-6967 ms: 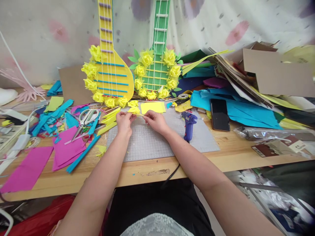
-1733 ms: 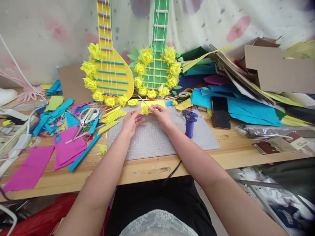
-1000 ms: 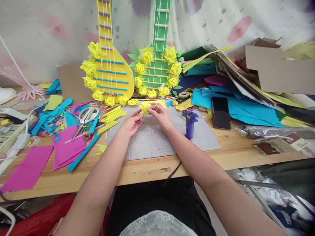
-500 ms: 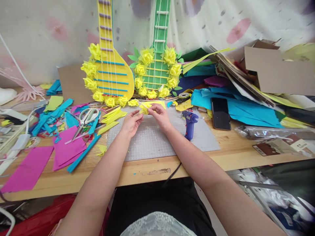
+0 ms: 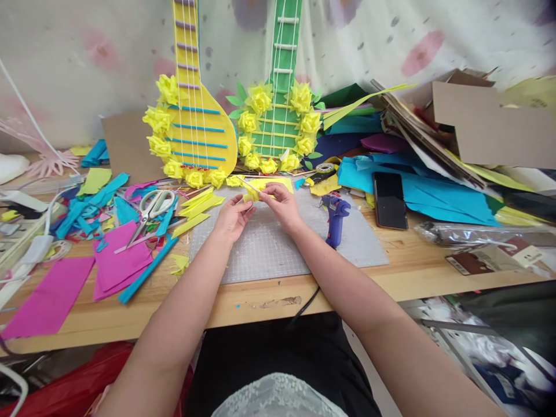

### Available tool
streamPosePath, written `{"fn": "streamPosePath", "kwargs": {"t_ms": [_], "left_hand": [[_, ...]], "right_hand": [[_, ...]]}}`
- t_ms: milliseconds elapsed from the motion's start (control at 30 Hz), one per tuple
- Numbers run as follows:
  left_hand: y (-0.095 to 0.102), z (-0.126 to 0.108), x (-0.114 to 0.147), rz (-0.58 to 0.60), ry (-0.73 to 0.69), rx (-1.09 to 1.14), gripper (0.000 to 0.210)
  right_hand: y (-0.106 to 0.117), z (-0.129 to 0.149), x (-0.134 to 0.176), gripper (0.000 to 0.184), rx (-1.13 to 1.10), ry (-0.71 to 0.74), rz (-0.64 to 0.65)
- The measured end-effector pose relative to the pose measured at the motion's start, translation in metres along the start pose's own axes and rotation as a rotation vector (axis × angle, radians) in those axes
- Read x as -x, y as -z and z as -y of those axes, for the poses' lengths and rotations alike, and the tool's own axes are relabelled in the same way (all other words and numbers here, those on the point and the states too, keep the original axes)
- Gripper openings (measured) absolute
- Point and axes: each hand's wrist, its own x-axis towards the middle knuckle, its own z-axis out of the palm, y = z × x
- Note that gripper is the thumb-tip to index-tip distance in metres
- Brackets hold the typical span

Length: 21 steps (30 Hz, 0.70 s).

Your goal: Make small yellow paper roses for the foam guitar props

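Above the grey cutting mat (image 5: 264, 249), my left hand (image 5: 234, 218) pinches a small piece of folded yellow paper (image 5: 252, 193), shaped like petals. My right hand (image 5: 281, 204) is closed on a thin stick (image 5: 247, 183) that lies across this paper, its tip pointing up and left. Fingers of both hands meet around the paper and partly hide it. A flat yellow sheet (image 5: 284, 183) lies just behind my right hand. Folded yellow paper strips (image 5: 200, 208) rest left of my left hand. On the mat to the right stands a blue glue gun (image 5: 335, 219).
Two paper-flower-trimmed instruments, one yellow (image 5: 208, 124) and one green (image 5: 278, 110), stand at the back. Scissors (image 5: 152, 209), magenta sheets (image 5: 119, 260) and blue scraps lie left. A phone (image 5: 390, 200), blue paper (image 5: 443, 197) and stacked cardboard (image 5: 490, 127) are right.
The yellow paper has turned slightly between my fingers, and my left fingers have shifted a little. The stick and my right hand stay nearly in place.
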Motion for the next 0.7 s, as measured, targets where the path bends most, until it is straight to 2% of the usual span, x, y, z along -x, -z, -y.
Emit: {"fn": "streamPosePath", "kwargs": {"t_ms": [100, 333, 433, 600, 700], "left_hand": [[-0.001, 0.001, 0.000, 0.014, -0.015, -0.015, 0.024], [-0.002, 0.007, -0.002, -0.061, -0.197, -0.110, 0.033], [-0.001, 0.006, -0.004, -0.055, -0.178, -0.068, 0.031], [0.004, -0.001, -0.008, -0.076, -0.131, 0.021, 0.026], [0.007, -0.003, -0.010, -0.114, -0.125, 0.064, 0.021]], "right_hand": [[0.001, 0.000, 0.000, 0.017, 0.009, 0.007, -0.017], [0.001, -0.001, 0.000, 0.018, 0.025, -0.007, -0.010], [0.002, 0.001, 0.001, 0.020, 0.035, 0.010, -0.008], [0.004, 0.008, 0.005, 0.020, 0.173, 0.155, -0.018], [0.003, 0.009, 0.009, 0.021, 0.269, 0.132, 0.080]]}}
